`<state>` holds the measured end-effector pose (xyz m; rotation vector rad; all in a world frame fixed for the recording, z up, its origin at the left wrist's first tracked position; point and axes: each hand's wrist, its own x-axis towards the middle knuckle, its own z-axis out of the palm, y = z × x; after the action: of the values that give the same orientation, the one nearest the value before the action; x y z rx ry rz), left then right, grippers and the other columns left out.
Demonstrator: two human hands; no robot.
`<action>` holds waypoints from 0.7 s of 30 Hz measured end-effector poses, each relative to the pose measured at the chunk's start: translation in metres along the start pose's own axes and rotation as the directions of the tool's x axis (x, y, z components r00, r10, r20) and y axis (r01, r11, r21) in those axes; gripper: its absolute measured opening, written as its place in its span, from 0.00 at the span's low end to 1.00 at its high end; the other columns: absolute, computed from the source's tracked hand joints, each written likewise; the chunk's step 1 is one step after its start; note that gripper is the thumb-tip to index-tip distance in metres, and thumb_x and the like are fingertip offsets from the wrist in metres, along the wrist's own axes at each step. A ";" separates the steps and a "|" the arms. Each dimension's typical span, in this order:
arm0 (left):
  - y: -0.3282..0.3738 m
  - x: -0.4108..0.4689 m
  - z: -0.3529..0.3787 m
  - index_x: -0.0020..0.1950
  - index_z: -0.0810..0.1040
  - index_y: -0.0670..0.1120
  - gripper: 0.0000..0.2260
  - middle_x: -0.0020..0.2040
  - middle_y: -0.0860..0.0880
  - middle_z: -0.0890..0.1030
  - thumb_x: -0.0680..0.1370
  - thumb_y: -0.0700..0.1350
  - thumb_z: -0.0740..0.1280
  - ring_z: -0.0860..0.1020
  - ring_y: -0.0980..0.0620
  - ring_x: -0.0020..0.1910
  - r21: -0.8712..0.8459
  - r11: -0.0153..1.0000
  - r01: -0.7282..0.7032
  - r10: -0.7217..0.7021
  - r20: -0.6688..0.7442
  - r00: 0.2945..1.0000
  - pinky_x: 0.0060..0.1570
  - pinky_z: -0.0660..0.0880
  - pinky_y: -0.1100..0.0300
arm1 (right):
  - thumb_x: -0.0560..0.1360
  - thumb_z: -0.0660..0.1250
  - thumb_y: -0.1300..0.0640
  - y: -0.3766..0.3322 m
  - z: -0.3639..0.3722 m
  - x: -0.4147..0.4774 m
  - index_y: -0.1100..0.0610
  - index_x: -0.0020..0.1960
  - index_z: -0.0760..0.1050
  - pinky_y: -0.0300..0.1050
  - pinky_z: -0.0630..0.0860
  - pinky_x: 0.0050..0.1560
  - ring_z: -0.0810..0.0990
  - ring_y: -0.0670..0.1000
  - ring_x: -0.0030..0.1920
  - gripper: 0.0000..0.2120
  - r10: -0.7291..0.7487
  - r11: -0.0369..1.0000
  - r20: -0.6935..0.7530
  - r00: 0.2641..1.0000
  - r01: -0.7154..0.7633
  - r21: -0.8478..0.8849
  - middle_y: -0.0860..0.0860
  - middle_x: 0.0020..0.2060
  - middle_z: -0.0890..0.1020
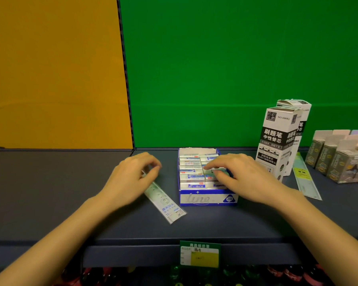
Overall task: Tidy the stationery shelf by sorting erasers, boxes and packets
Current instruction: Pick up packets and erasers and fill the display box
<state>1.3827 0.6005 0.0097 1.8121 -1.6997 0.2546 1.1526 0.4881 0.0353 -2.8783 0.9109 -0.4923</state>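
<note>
A blue and white open carton (207,199) marked 2B stands mid-shelf, filled with rows of wrapped erasers (191,177). My right hand (242,176) lies over its right side and pinches one eraser (216,171) between thumb and fingers. My left hand (132,176) sits to the left of the carton, its curled fingers holding the far end of a packaged clear ruler (165,204) that lies diagonally on the dark shelf (70,193).
Two tall black and white refill boxes (277,141) stand right of the carton. Another packaged ruler (305,178) lies beside them, and several small grey boxes (339,159) fill the far right. A green price tag (199,253) hangs on the shelf's front edge. Green and yellow panels stand behind.
</note>
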 end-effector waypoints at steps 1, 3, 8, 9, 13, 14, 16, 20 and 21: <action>-0.002 -0.005 -0.003 0.48 0.78 0.50 0.10 0.46 0.54 0.79 0.76 0.52 0.60 0.76 0.54 0.42 0.054 0.997 0.053 -0.052 -0.010 0.999 0.45 0.75 0.53 | 0.78 0.57 0.52 -0.004 0.000 0.000 0.45 0.61 0.75 0.49 0.73 0.60 0.75 0.48 0.61 0.14 0.005 1.000 -0.024 1.000 -0.005 0.016 0.43 0.62 0.78; -0.004 -0.015 -0.005 0.54 0.77 0.52 0.13 0.50 0.53 0.78 0.77 0.56 0.59 0.75 0.53 0.46 0.206 0.971 0.121 -0.142 0.089 0.986 0.46 0.73 0.56 | 0.77 0.58 0.53 -0.010 0.001 0.000 0.46 0.59 0.76 0.49 0.73 0.59 0.76 0.47 0.59 0.14 0.011 0.998 -0.066 0.998 -0.007 0.055 0.42 0.59 0.79; -0.007 -0.030 -0.004 0.67 0.69 0.55 0.20 0.61 0.54 0.70 0.77 0.60 0.54 0.69 0.55 0.61 0.318 0.948 0.030 -0.120 0.265 0.957 0.52 0.70 0.60 | 0.77 0.60 0.55 -0.034 0.005 0.003 0.47 0.56 0.79 0.48 0.73 0.58 0.78 0.46 0.55 0.12 0.006 0.992 -0.119 0.993 0.009 0.124 0.42 0.53 0.82; -0.009 -0.031 -0.007 0.65 0.70 0.55 0.19 0.60 0.54 0.71 0.77 0.60 0.55 0.69 0.55 0.60 0.299 0.954 0.040 -0.125 0.269 0.955 0.51 0.70 0.60 | 0.77 0.60 0.54 -0.039 0.005 0.004 0.47 0.55 0.79 0.48 0.73 0.58 0.78 0.45 0.55 0.12 0.003 0.992 -0.132 0.991 0.014 0.124 0.42 0.53 0.82; -0.014 -0.037 -0.016 0.50 0.75 0.53 0.17 0.49 0.56 0.72 0.73 0.64 0.59 0.73 0.55 0.48 0.199 0.969 0.146 -0.191 0.230 0.954 0.43 0.71 0.60 | 0.76 0.61 0.54 -0.049 0.002 0.002 0.47 0.54 0.79 0.49 0.74 0.57 0.78 0.45 0.54 0.11 0.014 0.991 -0.186 0.983 0.012 0.136 0.41 0.51 0.82; -0.011 -0.040 -0.016 0.46 0.73 0.52 0.20 0.46 0.56 0.72 0.71 0.67 0.58 0.72 0.55 0.46 0.230 0.957 0.177 -0.220 0.177 0.959 0.39 0.69 0.61 | 0.76 0.61 0.54 -0.049 0.002 0.001 0.46 0.54 0.79 0.49 0.74 0.57 0.78 0.45 0.54 0.11 0.023 0.990 -0.191 0.981 0.004 0.138 0.41 0.51 0.82; -0.001 -0.047 -0.014 0.45 0.70 0.50 0.31 0.45 0.54 0.72 0.65 0.76 0.49 0.72 0.54 0.47 0.400 0.890 0.219 -0.280 0.099 0.955 0.38 0.68 0.61 | 0.76 0.61 0.53 -0.046 0.003 -0.004 0.46 0.53 0.79 0.49 0.75 0.57 0.79 0.44 0.53 0.10 0.045 0.989 -0.203 0.978 -0.015 0.146 0.40 0.51 0.82; 0.010 -0.054 -0.008 0.57 0.70 0.49 0.42 0.55 0.51 0.72 0.62 0.76 0.40 0.70 0.51 0.58 0.503 0.839 0.205 -0.317 0.146 0.937 0.55 0.69 0.56 | 0.76 0.62 0.53 -0.037 0.001 -0.022 0.47 0.53 0.80 0.44 0.76 0.54 0.78 0.42 0.50 0.10 0.127 0.980 -0.233 0.964 -0.085 0.180 0.41 0.51 0.82; 0.008 -0.054 -0.007 0.60 0.69 0.49 0.37 0.58 0.51 0.71 0.67 0.74 0.46 0.69 0.51 0.60 0.472 0.858 0.203 -0.311 0.163 0.936 0.58 0.68 0.56 | 0.76 0.62 0.54 -0.034 0.000 -0.029 0.47 0.54 0.80 0.43 0.76 0.53 0.78 0.43 0.50 0.10 0.152 0.976 -0.241 0.959 -0.107 0.189 0.42 0.51 0.82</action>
<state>1.3687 0.6495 -0.0111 2.4783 -1.6135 0.3517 1.1486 0.5321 0.0335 -2.6172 1.0264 -0.8956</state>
